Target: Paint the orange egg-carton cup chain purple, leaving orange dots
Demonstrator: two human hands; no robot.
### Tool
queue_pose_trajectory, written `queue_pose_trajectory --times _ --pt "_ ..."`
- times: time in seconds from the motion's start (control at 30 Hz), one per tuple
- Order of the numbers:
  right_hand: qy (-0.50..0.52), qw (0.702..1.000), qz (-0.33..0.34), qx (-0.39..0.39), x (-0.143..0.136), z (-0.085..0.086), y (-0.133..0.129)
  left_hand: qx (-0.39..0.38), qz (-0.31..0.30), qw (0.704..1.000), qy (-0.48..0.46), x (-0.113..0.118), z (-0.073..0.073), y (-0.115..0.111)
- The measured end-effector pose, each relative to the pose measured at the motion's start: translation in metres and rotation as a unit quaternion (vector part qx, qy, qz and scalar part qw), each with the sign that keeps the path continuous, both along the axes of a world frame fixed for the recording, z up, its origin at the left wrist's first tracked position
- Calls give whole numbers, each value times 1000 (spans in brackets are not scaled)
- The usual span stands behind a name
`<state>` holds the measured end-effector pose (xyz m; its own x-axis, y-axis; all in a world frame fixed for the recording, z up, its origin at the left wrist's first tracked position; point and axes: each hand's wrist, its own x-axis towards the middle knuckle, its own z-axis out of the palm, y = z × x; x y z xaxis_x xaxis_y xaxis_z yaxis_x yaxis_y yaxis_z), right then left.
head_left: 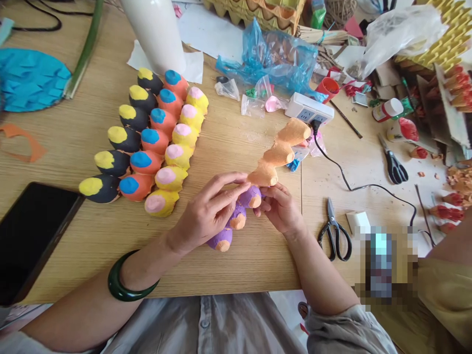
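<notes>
A knobbly strip hangs between my hands, with plain orange bumps (278, 155) at its far end and purple bumps with orange tips (238, 218) nearer me. My left hand (212, 209) lies over the strip's left side, its fingertips pressed on it near where purple meets orange. My right hand (282, 206) grips the strip from the right, fingers curled beneath it and partly hidden. To the left lie three painted rows: black with yellow tips (121, 164), orange with blue tips (151, 152), and yellow with pink tips (180, 152).
Black-handled scissors (335, 231) lie right of my right hand, with another pair (394, 160) farther back. A white power strip (309, 108) trails a black cord. A dark tablet (35, 236) sits at left, a white vase (157, 37) behind the rows. A person's arm (452, 238) shows at right.
</notes>
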<state>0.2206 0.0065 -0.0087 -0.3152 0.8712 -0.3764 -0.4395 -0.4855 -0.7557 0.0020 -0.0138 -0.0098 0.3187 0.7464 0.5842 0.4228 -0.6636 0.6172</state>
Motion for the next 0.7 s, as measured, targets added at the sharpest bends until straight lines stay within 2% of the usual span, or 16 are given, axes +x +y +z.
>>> queue_pose_trajectory --times 0.3,0.5,0.7 --pt "5 1000 -2 -3 -1 -1 -2 2 -14 1000 15 -3 4 1" --pt "1 1000 6 12 -2 -1 -3 -60 -6 998 -36 -3 6 5" --pt "0 1000 10 13 -4 1 -4 -20 -4 999 -50 0 8 5"
